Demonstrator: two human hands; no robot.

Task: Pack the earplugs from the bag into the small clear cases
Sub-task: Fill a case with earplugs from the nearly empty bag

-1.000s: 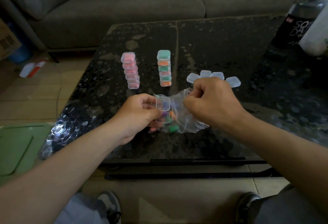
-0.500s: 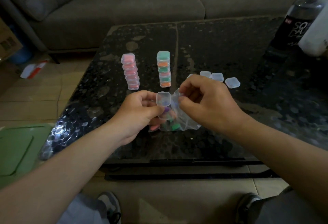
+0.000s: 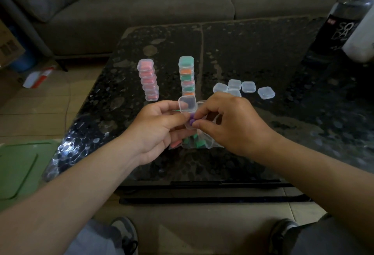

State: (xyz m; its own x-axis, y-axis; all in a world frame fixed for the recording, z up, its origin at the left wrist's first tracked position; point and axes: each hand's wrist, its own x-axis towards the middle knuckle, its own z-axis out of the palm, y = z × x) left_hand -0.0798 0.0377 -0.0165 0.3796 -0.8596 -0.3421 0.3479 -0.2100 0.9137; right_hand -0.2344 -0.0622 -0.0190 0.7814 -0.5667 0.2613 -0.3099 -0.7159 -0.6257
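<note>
Gripping the open clear case (image 3: 187,104) in left hand (image 3: 157,127) just over the bag (image 3: 202,143), steadying it for purple earplugs (image 3: 191,120) pinched in right hand (image 3: 228,121).

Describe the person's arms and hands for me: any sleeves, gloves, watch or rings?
The left forearm and right forearm are bare right up to the frame edge, with no sleeves in view. The left hand and right hand wear no gloves, and no watch, band or ring shows.

Forearms (image 3: 81,184): bare as far as I see.
Legs: light grey fabric (image 3: 95,240) left, darker grey fabric (image 3: 327,238) right.
Shoes: grey sneakers (image 3: 121,232), black laces.
</note>
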